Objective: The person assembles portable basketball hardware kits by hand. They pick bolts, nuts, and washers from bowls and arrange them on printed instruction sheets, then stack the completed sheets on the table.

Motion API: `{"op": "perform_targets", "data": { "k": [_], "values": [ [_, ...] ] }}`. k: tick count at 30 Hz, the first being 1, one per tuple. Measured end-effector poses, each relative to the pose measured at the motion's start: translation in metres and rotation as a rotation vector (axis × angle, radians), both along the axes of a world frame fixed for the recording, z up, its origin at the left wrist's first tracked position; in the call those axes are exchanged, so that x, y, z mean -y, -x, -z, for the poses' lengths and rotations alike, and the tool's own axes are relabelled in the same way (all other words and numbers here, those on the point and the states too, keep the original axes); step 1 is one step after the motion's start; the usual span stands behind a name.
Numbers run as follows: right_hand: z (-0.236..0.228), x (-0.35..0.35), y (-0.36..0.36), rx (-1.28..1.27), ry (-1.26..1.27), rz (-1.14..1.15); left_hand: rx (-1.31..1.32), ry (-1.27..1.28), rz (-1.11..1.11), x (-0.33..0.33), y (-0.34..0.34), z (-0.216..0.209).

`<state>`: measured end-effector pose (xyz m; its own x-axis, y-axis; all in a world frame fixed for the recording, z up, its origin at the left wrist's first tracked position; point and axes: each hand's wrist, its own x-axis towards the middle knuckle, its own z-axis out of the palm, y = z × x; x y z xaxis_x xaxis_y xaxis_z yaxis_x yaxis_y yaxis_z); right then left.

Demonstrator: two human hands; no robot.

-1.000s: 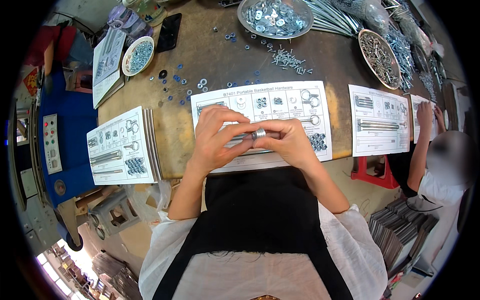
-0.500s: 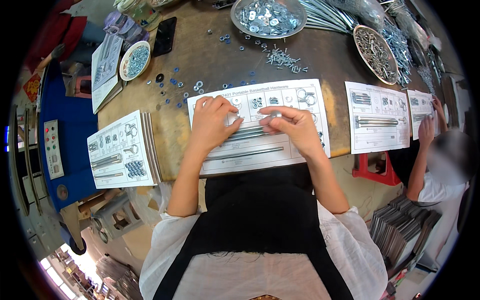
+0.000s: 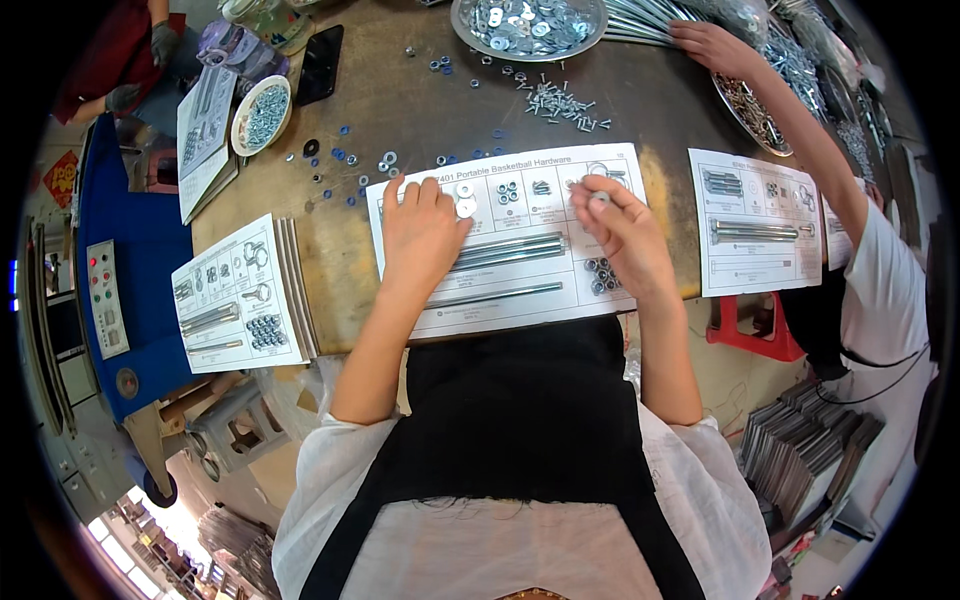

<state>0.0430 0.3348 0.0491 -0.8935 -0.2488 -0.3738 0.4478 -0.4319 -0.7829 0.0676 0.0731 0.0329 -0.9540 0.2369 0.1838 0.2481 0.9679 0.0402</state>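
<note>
Steadily now, the right hand (image 3: pixel 634 240) has its grip clamped on a small metal disc (image 3: pixel 599 198) above the printed sheet (image 3: pixel 480 312); left hand (image 3: pixel 420 238) palm-down, grip unclear, best pinch lightly

Worn dark tabletop (image 3: pixel 670 135), steel bowl (image 3: pixel 590 42) of washers (image 3: pixel 530 25) at its far side, long metal rods (image 3: pixel 645 25) beside it, black phone (image 3: pixel 321 64) near a white dish (image 3: pixel 237 130) of screws (image 3: pixel 264 114), small loose screws (image 3: pixel 562 103) heaped, scattered nuts (image 3: pixel 344 155) (some blue-ringed), printed sheets (image 3: pixel 480 317) along the near edge
</note>
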Motion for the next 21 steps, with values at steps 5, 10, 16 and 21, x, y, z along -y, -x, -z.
{"op": "perform_targets", "data": {
  "k": [5, 10, 16, 21],
  "values": [
    [0.050, -0.060, 0.026, 0.095, 0.337, 0.150, -0.061, -0.159, 0.002, 0.002, -0.015, 0.010],
    [0.047, -0.086, 0.031, -0.224, -0.653, 0.036, -0.081, -0.244, 0.022, 0.009, -0.013, 0.013],
    [0.070, -0.103, 0.009, -0.498, -1.154, -0.015, 0.022, -0.501, -0.568, 0.058, -0.065, 0.018],
    [0.062, -0.098, 0.018, -0.172, -0.751, -0.055, 0.185, -1.228, -0.727, 0.085, -0.129, 0.049]
  ]
}}
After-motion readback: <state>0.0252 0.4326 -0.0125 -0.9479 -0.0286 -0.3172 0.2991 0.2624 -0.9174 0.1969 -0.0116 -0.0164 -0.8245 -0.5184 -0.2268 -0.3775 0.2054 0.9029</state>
